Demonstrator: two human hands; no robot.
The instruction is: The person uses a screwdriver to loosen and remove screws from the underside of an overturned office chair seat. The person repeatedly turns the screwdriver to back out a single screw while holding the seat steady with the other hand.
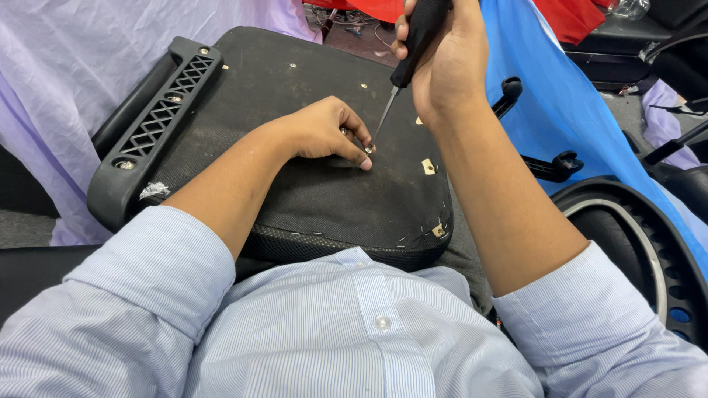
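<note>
An upturned black chair seat (310,184) rests on my lap, its fabric underside facing up. My right hand (442,59) grips a black-handled screwdriver (413,40), whose metal shaft slants down to a small screw (367,149) on the seat. My left hand (328,133) rests on the fabric and pinches that screw between thumb and fingertips, right at the tool's tip.
A black plastic armrest bracket (151,129) with a lattice grille is fixed along the seat's left edge. Lilac cloth (74,66) lies at left, blue cloth (575,110) at right. Black chair parts (641,243) sit at lower right, red material (568,18) at the top.
</note>
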